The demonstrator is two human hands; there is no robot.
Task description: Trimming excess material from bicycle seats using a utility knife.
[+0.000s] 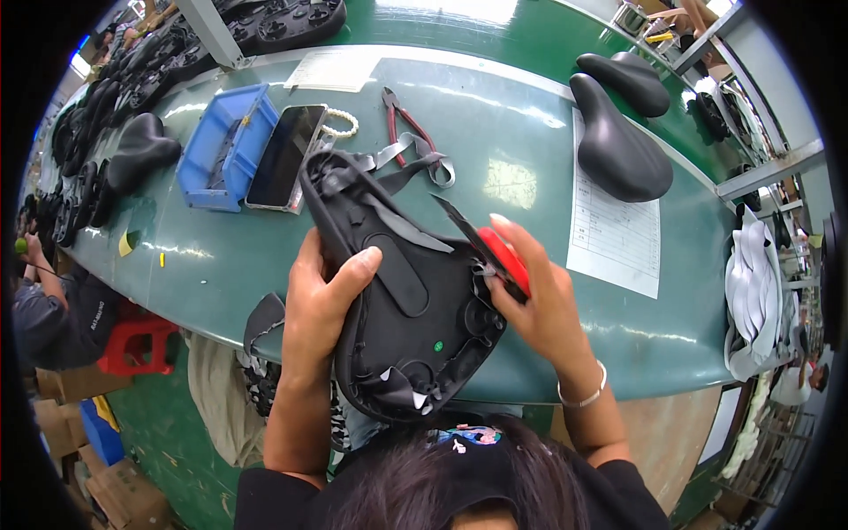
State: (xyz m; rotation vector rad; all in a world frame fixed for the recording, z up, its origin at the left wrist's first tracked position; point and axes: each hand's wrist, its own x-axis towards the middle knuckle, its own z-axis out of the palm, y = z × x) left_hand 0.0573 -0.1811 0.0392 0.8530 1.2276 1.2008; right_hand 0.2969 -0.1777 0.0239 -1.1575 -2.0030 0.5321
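A black bicycle saddle (415, 327) is turned underside up in front of me, its narrow nose pointing away. My left hand (320, 296) grips its left edge, the thumb lying over the rim onto the underside. In my right hand (541, 300) is a utility knife (505, 263) with a red and black handle, its blade pointing up and left above the saddle. The right fingertips are also at the saddle's right edge, by a gathered bit of cover material (484, 269). A loose dark strip (397, 223) lies along the underside near the nose.
Red-handled cutting pliers (408, 124) lie beyond the saddle beside curled grey strips (440, 168). Left of them are a phone (287, 157) and a blue bin (225, 150). At right, a finished saddle (623, 146) rests on a printed sheet (614, 243). Another person (57, 300) sits far left.
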